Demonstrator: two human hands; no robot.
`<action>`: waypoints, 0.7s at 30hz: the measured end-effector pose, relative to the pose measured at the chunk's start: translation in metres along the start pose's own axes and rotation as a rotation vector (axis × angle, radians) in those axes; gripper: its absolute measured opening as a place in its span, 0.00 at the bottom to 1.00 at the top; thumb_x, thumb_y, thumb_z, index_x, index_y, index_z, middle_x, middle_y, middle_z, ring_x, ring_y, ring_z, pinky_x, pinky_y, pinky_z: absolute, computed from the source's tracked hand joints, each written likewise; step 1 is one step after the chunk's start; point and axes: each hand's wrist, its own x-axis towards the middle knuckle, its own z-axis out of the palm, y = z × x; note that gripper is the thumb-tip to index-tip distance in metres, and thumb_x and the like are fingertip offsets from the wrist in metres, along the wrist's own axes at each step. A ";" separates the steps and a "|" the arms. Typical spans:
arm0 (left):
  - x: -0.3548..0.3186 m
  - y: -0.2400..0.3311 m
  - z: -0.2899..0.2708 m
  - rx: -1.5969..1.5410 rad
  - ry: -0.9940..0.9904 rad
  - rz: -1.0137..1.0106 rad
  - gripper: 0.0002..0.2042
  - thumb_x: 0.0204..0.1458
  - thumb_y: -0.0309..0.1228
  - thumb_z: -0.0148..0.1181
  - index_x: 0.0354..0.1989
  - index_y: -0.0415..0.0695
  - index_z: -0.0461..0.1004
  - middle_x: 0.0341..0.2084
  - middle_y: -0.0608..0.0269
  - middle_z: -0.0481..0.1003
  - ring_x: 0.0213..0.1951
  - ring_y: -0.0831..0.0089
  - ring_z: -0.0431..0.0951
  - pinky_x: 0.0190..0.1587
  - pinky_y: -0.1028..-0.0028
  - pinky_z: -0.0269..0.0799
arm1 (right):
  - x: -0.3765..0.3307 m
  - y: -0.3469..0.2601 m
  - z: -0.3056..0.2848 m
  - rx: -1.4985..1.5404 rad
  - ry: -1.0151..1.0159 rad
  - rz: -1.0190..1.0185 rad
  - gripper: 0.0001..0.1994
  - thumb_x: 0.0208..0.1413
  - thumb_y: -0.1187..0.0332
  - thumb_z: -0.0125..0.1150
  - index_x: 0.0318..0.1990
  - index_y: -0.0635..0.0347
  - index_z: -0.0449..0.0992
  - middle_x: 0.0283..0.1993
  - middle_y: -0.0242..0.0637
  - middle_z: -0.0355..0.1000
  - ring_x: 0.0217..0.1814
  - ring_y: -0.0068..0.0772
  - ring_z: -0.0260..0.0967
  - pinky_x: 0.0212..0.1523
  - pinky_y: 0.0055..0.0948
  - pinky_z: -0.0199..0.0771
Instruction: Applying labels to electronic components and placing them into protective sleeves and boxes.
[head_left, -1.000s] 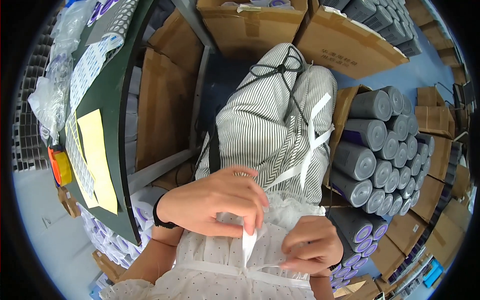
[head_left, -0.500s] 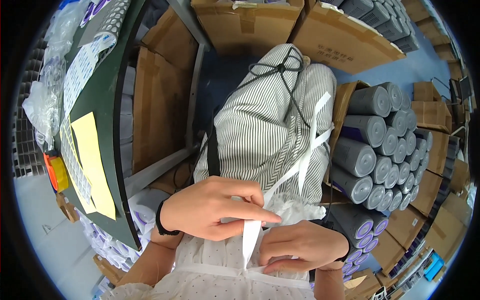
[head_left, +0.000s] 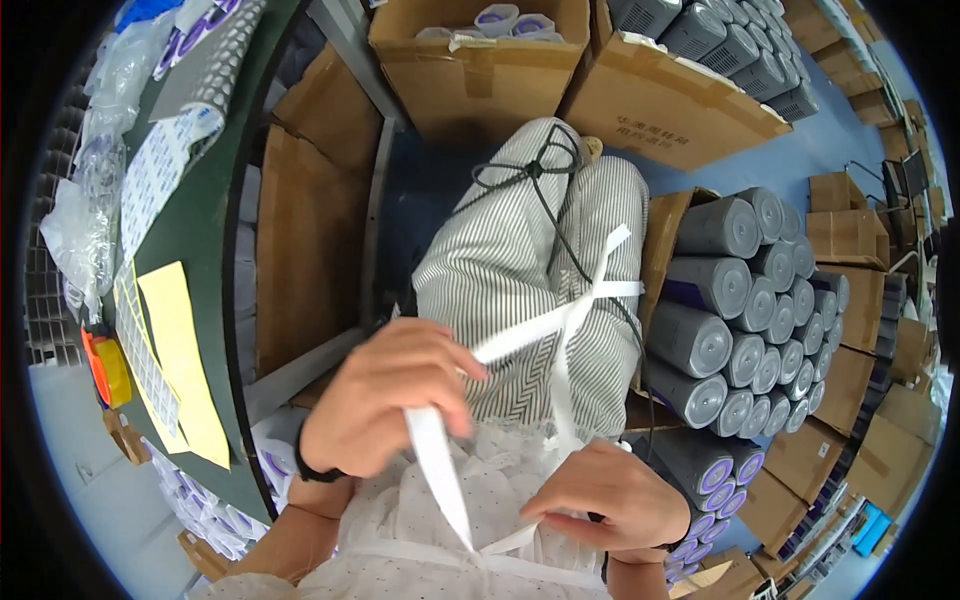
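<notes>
My left hand [head_left: 388, 400], slightly blurred, is closed on a white ribbon [head_left: 440, 485]. The strip runs taut from those fingers down to the waist of a white dotted garment [head_left: 400, 510]. Lower and to the right, my right hand [head_left: 612, 498] pinches a second, shorter stretch of white ribbon [head_left: 512, 542] that meets the first at the waist. Loose ribbon tails [head_left: 565, 322] cross over my striped trousers [head_left: 490, 290]. A black cord [head_left: 540, 170] with a bow also lies on the trousers.
To the left stands a dark green table [head_left: 215, 330] with yellow paper [head_left: 185, 360] and a tape roll [head_left: 105, 370]. Grey cylindrical containers [head_left: 710, 340] are stacked close on the right. Ahead are cardboard boxes [head_left: 480, 90], one with purple-and-white items.
My left hand has moved left and up, drawing its ribbon outward. My right hand has shifted slightly down, and a wider gap separates the hands.
</notes>
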 end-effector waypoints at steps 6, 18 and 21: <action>-0.002 -0.006 -0.023 -0.336 -0.291 0.005 0.10 0.51 0.30 0.46 0.22 0.41 0.71 0.21 0.58 0.73 0.28 0.54 0.76 0.32 0.62 0.68 | 0.002 0.011 -0.011 -0.055 0.117 -0.004 0.10 0.49 0.67 0.66 0.40 0.54 0.77 0.34 0.28 0.72 0.35 0.32 0.69 0.37 0.28 0.62; 0.011 0.000 0.009 -0.468 -0.752 0.040 0.11 0.57 0.33 0.58 0.25 0.40 0.70 0.21 0.61 0.70 0.24 0.63 0.71 0.27 0.68 0.64 | 0.039 0.030 -0.006 0.312 -0.305 -0.105 0.12 0.53 0.59 0.64 0.33 0.55 0.71 0.29 0.29 0.64 0.33 0.33 0.63 0.38 0.31 0.60; 0.011 -0.002 0.008 -0.543 -0.667 -0.048 0.08 0.55 0.30 0.61 0.28 0.40 0.73 0.22 0.63 0.71 0.24 0.67 0.72 0.27 0.70 0.65 | 0.036 0.034 -0.009 0.245 -0.293 -0.055 0.11 0.52 0.59 0.65 0.33 0.54 0.71 0.28 0.29 0.64 0.33 0.33 0.62 0.37 0.31 0.59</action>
